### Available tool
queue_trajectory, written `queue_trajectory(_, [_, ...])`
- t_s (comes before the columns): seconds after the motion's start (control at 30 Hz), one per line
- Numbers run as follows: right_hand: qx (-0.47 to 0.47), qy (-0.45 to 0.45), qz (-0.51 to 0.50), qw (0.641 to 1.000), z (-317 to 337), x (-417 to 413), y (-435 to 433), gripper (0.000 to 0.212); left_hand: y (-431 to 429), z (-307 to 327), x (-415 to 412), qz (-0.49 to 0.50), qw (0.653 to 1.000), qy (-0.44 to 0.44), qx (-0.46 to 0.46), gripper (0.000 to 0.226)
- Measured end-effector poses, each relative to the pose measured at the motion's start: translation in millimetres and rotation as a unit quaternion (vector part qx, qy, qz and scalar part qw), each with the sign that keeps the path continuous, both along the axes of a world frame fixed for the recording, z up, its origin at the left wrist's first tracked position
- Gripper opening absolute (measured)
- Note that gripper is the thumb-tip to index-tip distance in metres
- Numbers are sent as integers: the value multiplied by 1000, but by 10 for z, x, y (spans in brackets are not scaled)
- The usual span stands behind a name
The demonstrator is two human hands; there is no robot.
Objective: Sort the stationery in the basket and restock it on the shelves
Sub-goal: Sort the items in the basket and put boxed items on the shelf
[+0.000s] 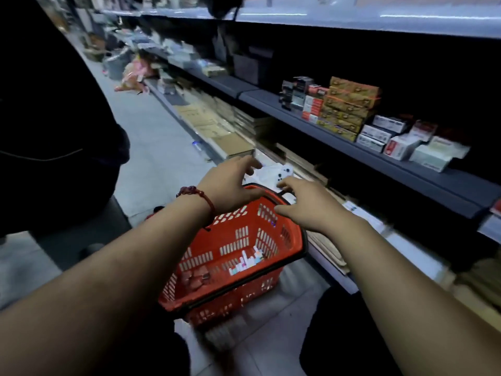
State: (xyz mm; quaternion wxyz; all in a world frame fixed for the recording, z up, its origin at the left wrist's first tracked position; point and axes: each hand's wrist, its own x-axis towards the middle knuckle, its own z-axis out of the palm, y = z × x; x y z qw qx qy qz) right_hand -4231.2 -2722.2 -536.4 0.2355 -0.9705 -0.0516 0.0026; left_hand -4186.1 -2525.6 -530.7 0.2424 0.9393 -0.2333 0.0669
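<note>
Several small pale sticks of stationery (246, 263) lie in a loose heap on the floor of the red slotted plastic basket (294, 241), with a few brownish clips (195, 278) beside them toward its left wall. Past the basket's far rim, a crumpled white plastic packet (280, 172) sits against the front of the lowest shelf. Both hands reach over the basket to that packet, so the loose sticks lie well below and behind them, under the forearms. The left hand (227, 185), with a dark red cord bracelet (202, 198) at its wrist, has its fingers curved forward onto the packet's left edge. Blur hides whether they actually pinch it. The right hand (306, 206) is spread wide and holds nothing, its fingertips by the black basket handle (282, 195) and the packet's near side. The step in hand looks like gathering the packet. It would go best with both hands closing on opposite edges and lifting it level, since thin plastic sags and may spill whatever is inside. Above, the dark grey middle shelf (352, 143) carries stacked yellow-brown cartons (349, 104) and white boxes (401, 147), while flat brown envelopes (230, 142) line the bottom shelf along the pale tiled floor (151, 147).
</note>
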Motion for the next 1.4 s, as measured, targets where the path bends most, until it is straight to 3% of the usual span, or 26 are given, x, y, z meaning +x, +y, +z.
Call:
queue_trajectory(0.1, [-1, 19, 31, 999, -147, 235, 264, 48, 310, -127, 123, 30, 999, 26, 15, 54])
queue_trajectory(0.23, [-8, 57, 71, 996, -473, 558, 630, 58, 645, -492, 336, 53, 996, 67, 35, 55])
queue_trajectory(0.47, [-57, 173, 145, 973, -1424, 1098, 1225, 73, 1174, -1753, 738, 72, 974, 197, 85, 61])
queue_trajectory(0.77, [-137, 316, 219, 913, -2757, 1644, 1607, 82, 1483, -3307, 1147, 140, 890, 395, 179, 69])
queue_trajectory(1.0, [-178, 391, 285, 857, -3444, 1990, 1961, 100, 1503, -4135, 1113, 171, 816, 487, 261, 114])
queue_trajectory(1.2, [-161, 400, 286, 855, -4080, 1763, 1931, 127, 1540, -4402, 889, 129, 828, 480, 260, 145])
queue_trajectory(1.3, [-132, 391, 263, 872, -4170, 1632, 1967, 130, 1530, -4402, 880, 115, 846, 459, 248, 145])
queue_trajectory(1.4, [-123, 403, 252, 871, -4201, 1619, 1960, 129, 1449, -4397, 847, 106, 841, 466, 254, 142])
